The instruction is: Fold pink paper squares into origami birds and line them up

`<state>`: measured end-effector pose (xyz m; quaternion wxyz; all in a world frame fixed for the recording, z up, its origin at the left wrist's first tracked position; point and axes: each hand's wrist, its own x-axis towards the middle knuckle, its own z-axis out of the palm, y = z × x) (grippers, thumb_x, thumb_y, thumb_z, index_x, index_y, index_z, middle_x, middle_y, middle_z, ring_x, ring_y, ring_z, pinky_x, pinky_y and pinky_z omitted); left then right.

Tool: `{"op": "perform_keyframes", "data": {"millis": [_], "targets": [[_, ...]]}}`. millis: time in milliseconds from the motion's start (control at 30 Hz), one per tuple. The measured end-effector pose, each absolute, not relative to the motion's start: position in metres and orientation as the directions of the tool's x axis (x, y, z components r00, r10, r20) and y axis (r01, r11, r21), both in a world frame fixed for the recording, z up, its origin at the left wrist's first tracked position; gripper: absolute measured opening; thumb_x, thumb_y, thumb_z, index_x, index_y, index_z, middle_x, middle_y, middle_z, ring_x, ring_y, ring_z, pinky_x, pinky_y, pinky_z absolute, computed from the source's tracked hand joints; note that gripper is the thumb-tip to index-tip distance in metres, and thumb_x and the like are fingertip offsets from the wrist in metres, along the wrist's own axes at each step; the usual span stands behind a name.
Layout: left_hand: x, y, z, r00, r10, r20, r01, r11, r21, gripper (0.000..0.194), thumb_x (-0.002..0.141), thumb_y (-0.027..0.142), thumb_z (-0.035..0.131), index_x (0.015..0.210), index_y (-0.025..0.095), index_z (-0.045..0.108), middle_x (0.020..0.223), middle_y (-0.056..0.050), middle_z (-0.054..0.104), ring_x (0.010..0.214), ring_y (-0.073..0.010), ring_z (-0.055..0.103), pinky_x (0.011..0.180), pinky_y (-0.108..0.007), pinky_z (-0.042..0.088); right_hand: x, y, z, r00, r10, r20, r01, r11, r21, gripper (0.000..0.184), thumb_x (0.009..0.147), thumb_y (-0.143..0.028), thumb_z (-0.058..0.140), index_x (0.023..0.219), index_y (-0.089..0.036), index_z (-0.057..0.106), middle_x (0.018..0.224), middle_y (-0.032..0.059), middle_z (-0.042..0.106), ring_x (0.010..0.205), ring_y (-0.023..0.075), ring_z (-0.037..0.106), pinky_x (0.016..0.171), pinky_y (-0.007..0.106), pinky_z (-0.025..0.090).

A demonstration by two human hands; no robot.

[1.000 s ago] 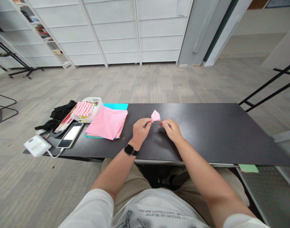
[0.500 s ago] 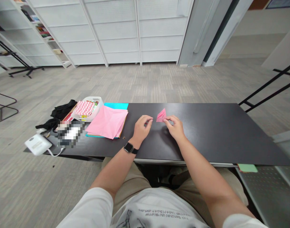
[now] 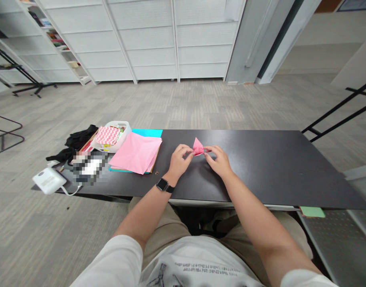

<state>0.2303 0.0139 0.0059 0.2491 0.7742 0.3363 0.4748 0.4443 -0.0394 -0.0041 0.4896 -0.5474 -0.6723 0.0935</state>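
A small folded piece of pink paper is held up between my two hands above the dark tabletop, its point facing away from me. My left hand pinches its left edge between thumb and fingers; a black watch sits on that wrist. On the other side, my right hand has its thumb and forefinger at the paper's right edge. To the left of my hands lies a stack of pink paper sheets, with blue and other coloured sheets beneath.
Left of the stack, a white basket holds a pink-and-white zigzag item. Black cloth and a white device with a cable lie at the table's left end. Green paper shows below the front right edge.
The folded pink paper has moved left and turned, and its shape looks wider at the base. My left hand, apart from it before, now grips it too.
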Motion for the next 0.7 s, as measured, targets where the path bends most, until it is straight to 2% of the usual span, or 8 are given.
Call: {"op": "perform_keyframes", "data": {"millis": [67,133,267,367,500,700], "targets": [[0.230,0.014,0.007,0.307,0.774,0.553,0.299,-0.631,0.716,0.004,0.097,0.024,0.072,0.094,0.022,0.074,0.103,-0.004,0.069,0.093,-0.0163,0.067,0.079,-0.028,0.056,0.445,-0.040,-0.003,0.101,0.821,0.562,0.629,0.385,-0.676,0.028,0.096,-0.026,0.062,0.121,-0.028,0.073,0.107,0.0056,0.072,0.102,0.0248,0.069,0.096,0.043,0.055],[0.230,0.014,0.007,0.311,0.783,0.539,0.303,-0.619,0.724,0.004,0.097,0.023,0.071,0.095,0.022,0.074,0.102,-0.004,0.069,0.092,-0.0158,0.067,0.080,-0.028,0.056,0.444,-0.041,-0.003,0.107,0.823,0.558,0.627,0.380,-0.680,0.025,0.096,-0.029,0.062,0.119,-0.028,0.073,0.110,0.0062,0.071,0.105,0.0251,0.068,0.099,0.043,0.055],[0.231,0.014,0.006,0.363,0.784,0.504,0.313,-0.612,0.727,0.005,0.097,0.023,0.070,0.095,0.022,0.074,0.102,-0.003,0.071,0.095,-0.0168,0.067,0.083,-0.029,0.055,0.444,-0.038,-0.009,0.078,0.844,0.531,0.663,0.354,-0.660,0.016,0.092,-0.039,0.072,0.103,-0.028,0.076,0.110,0.0069,0.068,0.108,0.0263,0.067,0.103,0.046,0.053],[0.232,0.015,0.003,0.424,0.786,0.450,0.347,-0.600,0.721,0.004,0.099,0.024,0.069,0.098,0.023,0.073,0.103,-0.003,0.073,0.099,-0.0180,0.068,0.090,-0.032,0.054,0.447,-0.034,-0.017,0.072,0.875,0.478,0.697,0.299,-0.652,0.010,0.091,-0.038,0.073,0.092,-0.028,0.076,0.110,0.0067,0.067,0.108,0.0265,0.066,0.104,0.049,0.052],[0.232,0.017,-0.002,0.469,0.805,0.363,0.498,-0.580,0.644,0.013,0.093,0.031,0.078,0.105,0.026,0.075,0.111,-0.003,0.074,0.110,-0.0225,0.066,0.100,-0.040,0.048,0.452,-0.031,-0.026,0.081,0.906,0.415,0.718,0.236,-0.655,0.010,0.092,-0.037,0.072,0.089,-0.029,0.077,0.112,0.0062,0.067,0.110,0.0264,0.064,0.105,0.050,0.051],[0.233,0.018,-0.007,0.507,0.815,0.280,0.638,-0.573,0.515,0.006,0.093,0.034,0.078,0.092,0.028,0.078,0.114,-0.002,0.072,0.112,-0.0236,0.061,0.101,-0.044,0.042,0.451,-0.030,-0.028,0.073,0.927,0.368,0.747,0.194,-0.636,0.011,0.092,-0.036,0.073,0.086,-0.029,0.077,0.114,0.0063,0.068,0.113,0.0271,0.063,0.108,0.051,0.047]]}}
